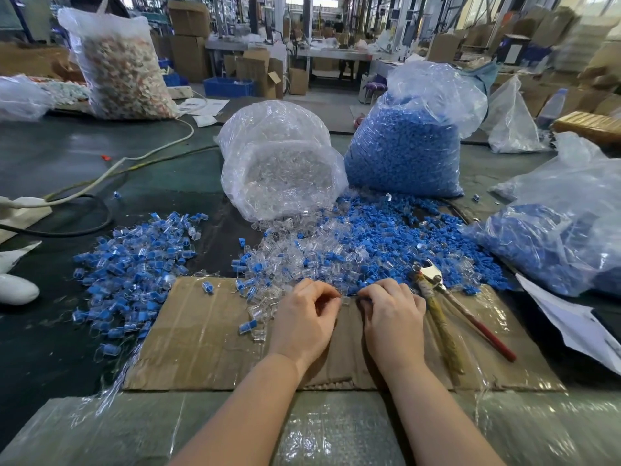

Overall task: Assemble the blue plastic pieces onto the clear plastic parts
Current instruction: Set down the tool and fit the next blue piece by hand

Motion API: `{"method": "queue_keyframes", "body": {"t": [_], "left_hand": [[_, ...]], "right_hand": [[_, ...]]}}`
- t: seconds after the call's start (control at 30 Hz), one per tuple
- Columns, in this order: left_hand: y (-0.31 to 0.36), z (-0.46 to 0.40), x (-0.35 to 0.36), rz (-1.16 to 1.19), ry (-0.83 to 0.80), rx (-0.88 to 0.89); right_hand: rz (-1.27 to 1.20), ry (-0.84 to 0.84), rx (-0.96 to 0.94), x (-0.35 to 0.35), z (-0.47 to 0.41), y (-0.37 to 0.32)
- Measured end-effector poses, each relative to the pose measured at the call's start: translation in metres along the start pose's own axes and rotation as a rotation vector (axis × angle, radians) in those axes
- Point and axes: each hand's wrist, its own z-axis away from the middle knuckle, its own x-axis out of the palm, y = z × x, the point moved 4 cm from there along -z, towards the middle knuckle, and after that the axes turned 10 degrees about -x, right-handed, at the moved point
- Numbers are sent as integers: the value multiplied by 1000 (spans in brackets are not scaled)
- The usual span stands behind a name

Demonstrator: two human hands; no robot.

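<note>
My left hand (304, 317) and my right hand (391, 314) meet over a taped cardboard sheet (201, 334), fingers curled. Between their fingertips sits a small clear plastic part (346, 300), pinched from both sides; any blue piece there is hidden by my fingers. Just beyond my hands lies a mixed heap of loose clear parts (292, 253) and blue pieces (396, 240). A separate pile of clear parts with blue pieces inside (134, 267) spreads to the left.
A tipped bag of clear parts (282, 169) and an upright bag of blue pieces (406, 149) stand behind the heap. Another bag of blue pieces (554, 243) lies right. Pliers (447, 304) rest beside my right hand. Cables (100, 176) cross the left table.
</note>
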Motion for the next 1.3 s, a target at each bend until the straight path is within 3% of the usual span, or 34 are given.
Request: {"method": "queue_keyframes", "body": {"t": [0.2, 0.43, 0.97, 1.3], "left_hand": [[-3, -1, 0, -6, 6, 0], [-6, 0, 1, 119, -29, -60], [-7, -2, 1, 80, -46, -66], [-8, -1, 2, 130, -62, -66]], "right_hand": [[42, 98, -9, -7, 1, -2], [49, 77, 6, -5, 2, -1], [-195, 102, -74, -11, 1, -3], [-285, 88, -232, -12, 1, -10]]}}
